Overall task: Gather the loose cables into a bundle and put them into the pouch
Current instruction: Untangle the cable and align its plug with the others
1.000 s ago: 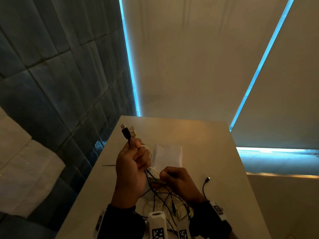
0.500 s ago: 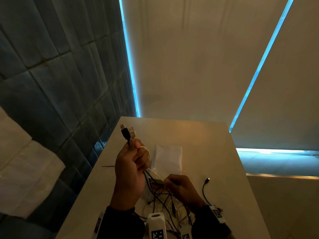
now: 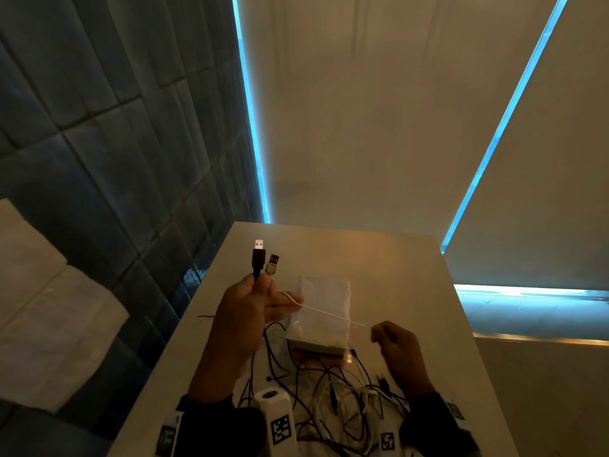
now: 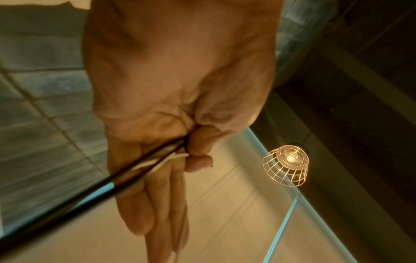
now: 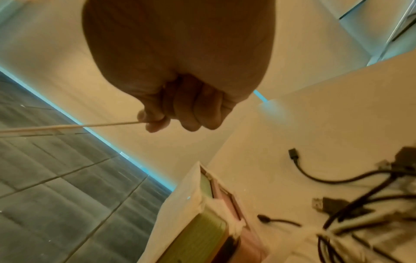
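Note:
My left hand (image 3: pixel 255 298) is raised over the table and pinches several cable ends between thumb and index finger; a black USB plug (image 3: pixel 258 257) and a pale one (image 3: pixel 272 263) stick up above it. In the left wrist view the cables (image 4: pixel 144 162) cross the palm and the other fingers lie straight. A white cable (image 3: pixel 324 313) runs taut from that hand to my right hand (image 3: pixel 382 334), which pinches it with curled fingers (image 5: pixel 155 121). The white pouch (image 3: pixel 321 311) lies on the table beyond them. A tangle of black and white cables (image 3: pixel 329 390) lies near me.
The pale table (image 3: pixel 395 265) ends at a drop on its left and right sides, with a dark tiled wall (image 3: pixel 115 159) to the left. The pouch's near end (image 5: pixel 211 222) shows green and pink. A black cable end (image 5: pixel 294 154) lies loose at the right.
My right hand has moved right and away from the left, drawing the white cable out straight. My left hand kept its hold on the plugs and straightened its lower fingers.

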Demonstrator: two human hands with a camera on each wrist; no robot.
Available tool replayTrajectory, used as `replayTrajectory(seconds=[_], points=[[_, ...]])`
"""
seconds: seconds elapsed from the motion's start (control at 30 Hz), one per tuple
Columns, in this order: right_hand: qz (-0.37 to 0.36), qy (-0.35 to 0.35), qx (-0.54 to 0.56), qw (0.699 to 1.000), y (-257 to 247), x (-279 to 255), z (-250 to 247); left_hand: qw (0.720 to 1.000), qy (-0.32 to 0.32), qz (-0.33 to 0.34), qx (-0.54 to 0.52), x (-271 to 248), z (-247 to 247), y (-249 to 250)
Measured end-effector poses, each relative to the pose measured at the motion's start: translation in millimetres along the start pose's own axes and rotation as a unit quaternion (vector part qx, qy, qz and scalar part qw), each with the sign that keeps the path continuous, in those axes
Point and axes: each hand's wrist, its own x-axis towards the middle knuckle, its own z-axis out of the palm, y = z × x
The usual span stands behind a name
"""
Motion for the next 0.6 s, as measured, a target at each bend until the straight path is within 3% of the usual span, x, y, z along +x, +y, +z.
replayTrajectory(seconds=[0.1, 0.17, 0.23, 0.3, 0.37, 0.43, 0.5, 0.6], points=[[0.004, 0.048, -0.052, 0.997, 4, 3, -11, 0.997, 0.014, 0.008, 0.071, -4, -2, 5], [0.029, 0.048, -0.088, 0.995, 8, 3, -22, 0.997, 0.053, 0.04, 0.04, -3, -4, 10], [0.07, -0.096, -0.187, 0.975, 6, 0, -28, 0.993, 0.068, 0.065, -0.068, 0, -7, 13], [0.073, -0.226, -0.278, 0.931, -9, -3, -27, 0.979, 0.04, 0.065, -0.19, 2, -7, 15], [0.013, -0.209, -0.206, 0.956, -40, -5, -23, 0.962, 0.005, 0.036, -0.27, 3, -1, 13], [-0.031, -0.178, -0.015, 0.983, -84, -12, -13, 0.95, -0.023, 0.019, -0.31, 3, 8, 9], [-0.054, -0.226, 0.112, 0.966, -126, -24, 5, 0.943, -0.049, 0.021, -0.329, 3, 17, 7], [-0.087, -0.28, 0.204, 0.934, -145, -43, 37, 0.952, -0.061, 0.032, -0.298, 3, 23, 3]])
